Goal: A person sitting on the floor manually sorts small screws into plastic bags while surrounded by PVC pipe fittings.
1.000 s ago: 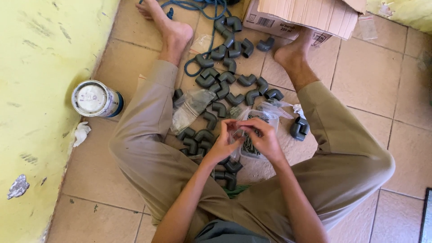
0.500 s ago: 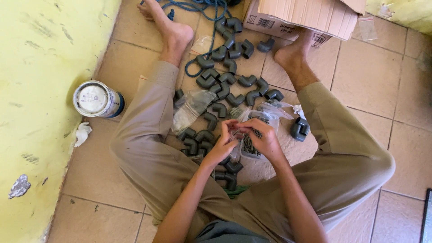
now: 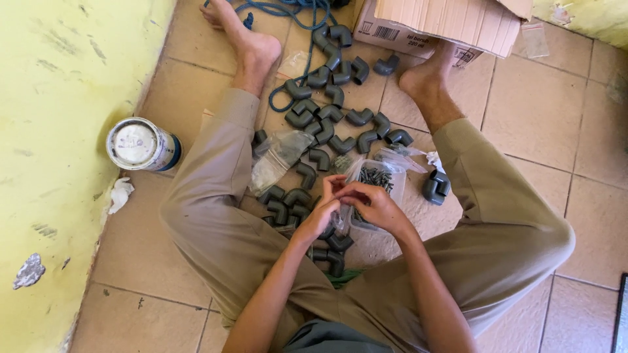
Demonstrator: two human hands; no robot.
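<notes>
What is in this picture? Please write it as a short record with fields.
Place: tiled floor beside a yellow wall
Person: seated, legs apart, barefoot
Left hand: at the top of a clear bag
Right hand: on the same bag
Bag contents: small dark pieces, too small to tell
Between the legs: many grey pipe elbows
Also there: can, cardboard box, blue rope

Khaki trousers [image 3: 216, 222], loose, cuffs ending above the ankles at 12 o'clock. Feet [image 3: 252, 49] bare. Forearms bare, no sleeves visible. Grey-green shirt hem [image 3: 327, 336] at 6 o'clock.
</notes>
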